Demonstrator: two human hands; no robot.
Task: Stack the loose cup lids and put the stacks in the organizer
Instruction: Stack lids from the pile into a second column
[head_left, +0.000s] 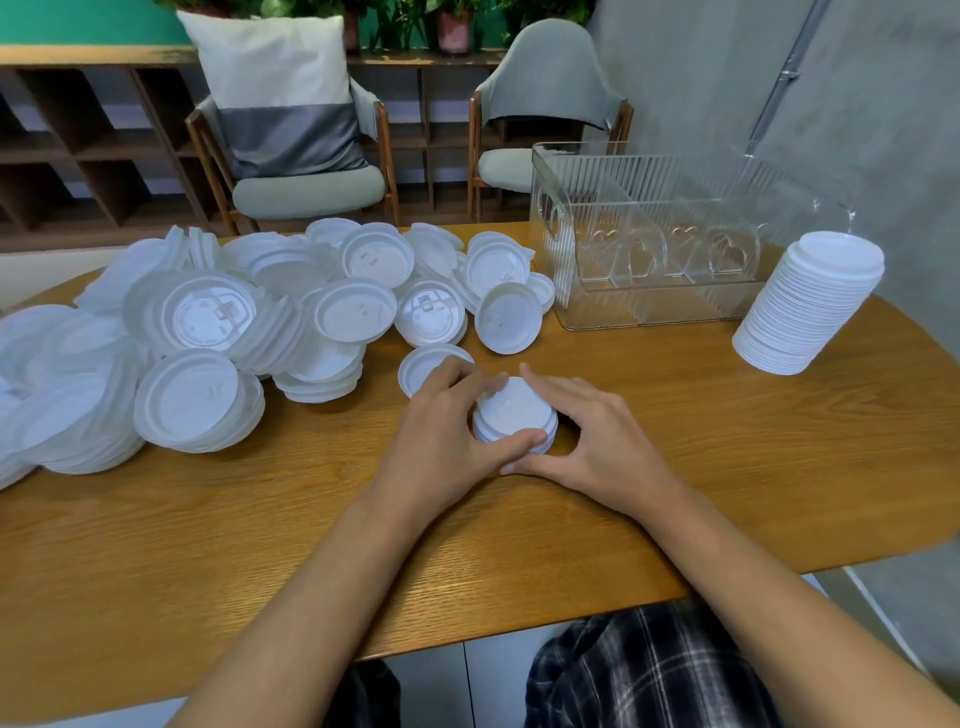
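Where the wooden worktop (675, 441) spreads out to the left, a broad pile of loose lids (208, 332) sprawls from about nine to twelve o'clock of the hands. Many lie rim-up, and some overlap in short leaning runs. A single lid (418, 364) lies flat at eleven o'clock of the left hand (447, 431), partly hidden behind its fingers (457, 374).

The left hand cups the small stack of lids (514, 410) from the nine o'clock side, fingers curled round the far rim and thumb pressed along the near edge. The small stack, only a few lids high, stands on the worktop near its middle, enclosed by both hands. The right hand (597, 441) grips it from three o'clock with fingers curved over the far side. Its thumb reaches along the six o'clock edge and touches the left thumb.

At one o'clock of the hands stands the clear ribbed organizer (649, 234), split by clear dividers with heart-shaped cut-outs. Just beside it, at two o'clock, a tall stack of lids (810, 306) stands on the worktop and leans slightly.

Beyond the worktop, at twelve o'clock, are two chairs (545, 104).
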